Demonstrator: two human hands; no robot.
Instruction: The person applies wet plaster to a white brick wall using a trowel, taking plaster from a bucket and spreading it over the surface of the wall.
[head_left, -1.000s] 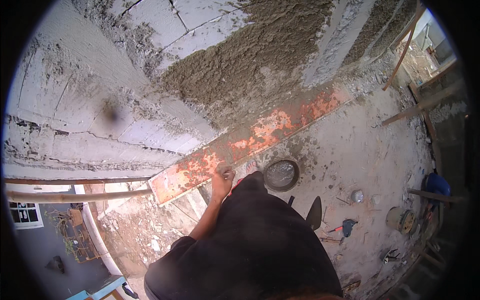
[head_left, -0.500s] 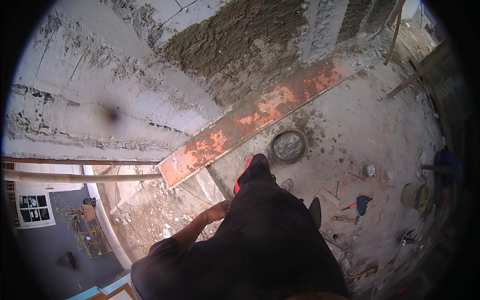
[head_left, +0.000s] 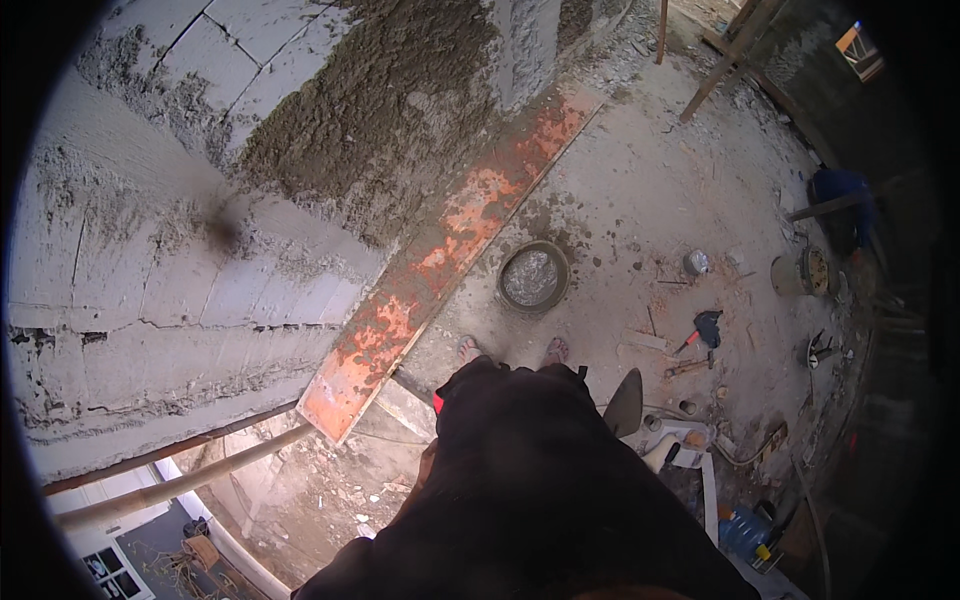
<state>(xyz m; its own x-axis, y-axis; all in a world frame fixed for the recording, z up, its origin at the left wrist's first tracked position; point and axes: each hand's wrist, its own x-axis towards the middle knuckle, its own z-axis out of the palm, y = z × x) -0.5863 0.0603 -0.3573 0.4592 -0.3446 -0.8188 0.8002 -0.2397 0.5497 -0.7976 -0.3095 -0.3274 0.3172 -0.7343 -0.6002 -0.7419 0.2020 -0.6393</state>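
Note:
My left hand (head_left: 428,462) hangs against the left side of my dark clothing, mostly hidden by it, and its fingers do not show. The grey blade of a trowel (head_left: 625,403) sticks out past my right side. Its handle is out of sight behind my body, and so is my right hand. A round dark tub (head_left: 534,277) with a wet, shiny grey inside stands on the floor ahead of my feet (head_left: 557,350). Left of it, a long orange board (head_left: 375,335) spattered with grey mortar lies along the wall's foot.
The block wall (head_left: 360,120) carries rough wet mortar. A wooden pole (head_left: 185,487) crosses at lower left above rubble. On the right floor lie a dark power tool (head_left: 707,328), a hammer (head_left: 688,367), a bucket (head_left: 800,272), a white tray (head_left: 690,440) and a blue bottle (head_left: 745,535).
My view has swung to the right. The raised left leg has come down, so both feet stand side by side. My left forearm and hand have become mostly covered by my body.

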